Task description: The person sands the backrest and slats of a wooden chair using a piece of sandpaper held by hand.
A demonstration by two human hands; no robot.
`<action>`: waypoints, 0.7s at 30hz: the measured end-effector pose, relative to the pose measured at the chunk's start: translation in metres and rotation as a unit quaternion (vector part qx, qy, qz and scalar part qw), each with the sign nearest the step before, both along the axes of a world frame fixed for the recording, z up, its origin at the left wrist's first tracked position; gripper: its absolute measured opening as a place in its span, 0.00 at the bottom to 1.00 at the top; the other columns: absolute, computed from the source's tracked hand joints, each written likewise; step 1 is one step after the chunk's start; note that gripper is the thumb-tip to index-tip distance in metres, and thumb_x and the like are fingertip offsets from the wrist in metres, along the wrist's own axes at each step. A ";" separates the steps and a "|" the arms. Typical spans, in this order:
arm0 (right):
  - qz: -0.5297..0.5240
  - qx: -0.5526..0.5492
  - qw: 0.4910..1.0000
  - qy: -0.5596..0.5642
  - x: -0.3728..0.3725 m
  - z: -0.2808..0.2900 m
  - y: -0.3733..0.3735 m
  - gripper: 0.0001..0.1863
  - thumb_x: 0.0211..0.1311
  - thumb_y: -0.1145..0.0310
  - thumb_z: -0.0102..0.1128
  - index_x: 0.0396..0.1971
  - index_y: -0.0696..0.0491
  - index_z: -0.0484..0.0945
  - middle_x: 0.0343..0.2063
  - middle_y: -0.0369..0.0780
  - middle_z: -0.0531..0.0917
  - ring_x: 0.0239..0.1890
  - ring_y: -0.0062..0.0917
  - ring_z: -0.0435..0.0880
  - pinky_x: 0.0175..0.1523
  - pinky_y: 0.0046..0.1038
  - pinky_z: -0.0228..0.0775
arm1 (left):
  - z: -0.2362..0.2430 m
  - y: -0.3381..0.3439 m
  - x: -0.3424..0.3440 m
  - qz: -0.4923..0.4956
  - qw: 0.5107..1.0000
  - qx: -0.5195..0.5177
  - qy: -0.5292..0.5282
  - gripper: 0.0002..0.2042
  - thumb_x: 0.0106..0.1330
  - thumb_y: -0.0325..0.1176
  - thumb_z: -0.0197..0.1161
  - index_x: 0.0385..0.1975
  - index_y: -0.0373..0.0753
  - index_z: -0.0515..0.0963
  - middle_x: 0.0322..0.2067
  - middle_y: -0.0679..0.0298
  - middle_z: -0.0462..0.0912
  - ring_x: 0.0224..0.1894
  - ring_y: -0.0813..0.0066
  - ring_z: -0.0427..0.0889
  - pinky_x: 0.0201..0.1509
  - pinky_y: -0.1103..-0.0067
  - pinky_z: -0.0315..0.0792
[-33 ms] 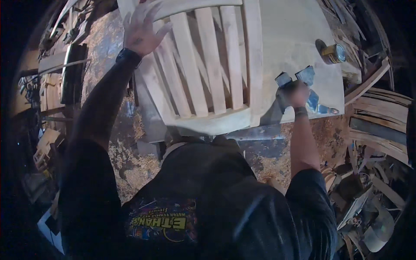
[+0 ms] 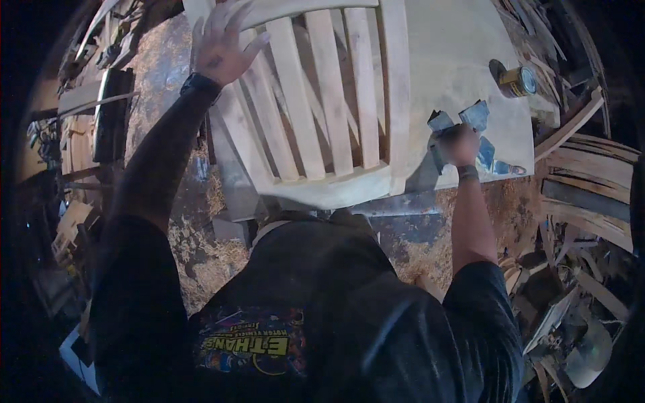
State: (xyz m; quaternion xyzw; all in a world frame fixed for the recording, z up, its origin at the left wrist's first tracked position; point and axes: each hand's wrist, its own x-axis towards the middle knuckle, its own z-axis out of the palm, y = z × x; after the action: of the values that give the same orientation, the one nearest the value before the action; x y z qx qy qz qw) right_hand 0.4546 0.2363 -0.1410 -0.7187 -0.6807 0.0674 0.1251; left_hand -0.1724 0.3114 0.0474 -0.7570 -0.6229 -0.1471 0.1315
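Observation:
A pale wooden chair back [image 2: 329, 195] with curved rails and several upright slats lies on a light board [image 2: 463, 40]. My left hand [image 2: 218, 54] rests on its upper left side, fingers spread. Over the board to the right, my right hand [image 2: 461, 144] is closed, blurred in part. Two flat grey-blue pieces with squared ends [image 2: 475, 115] stick out beyond its fingers; their kind is hard to make out. Just right of that hand, a small blue and white tube-like thing [image 2: 502, 166] lies near the board's front edge.
A yellowish tin [image 2: 519, 82] stands at the board's right edge. Stacked curved wood pieces [image 2: 591, 168] and offcuts crowd the right side. Wood shavings [image 2: 208, 262] cover the surface in front, and more timber [image 2: 80, 141] lies at left.

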 end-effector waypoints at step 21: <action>-0.115 -0.145 0.982 0.029 -0.120 -0.005 -0.062 0.21 0.69 0.54 0.68 0.49 0.57 0.90 0.47 0.55 0.91 0.53 0.52 0.91 0.61 0.49 0.83 | -0.014 0.010 -0.005 -0.097 0.988 0.123 -0.012 0.44 0.74 0.69 0.63 0.85 0.59 0.60 0.83 0.51 0.58 0.85 0.46 0.56 0.84 0.37 0.45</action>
State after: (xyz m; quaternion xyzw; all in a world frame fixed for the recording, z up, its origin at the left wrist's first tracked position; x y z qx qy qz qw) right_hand 0.3350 0.1745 -0.1461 -0.8004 -0.5726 0.1715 0.0457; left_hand -0.1779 0.3216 0.0333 -0.7897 -0.5256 -0.2442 0.2015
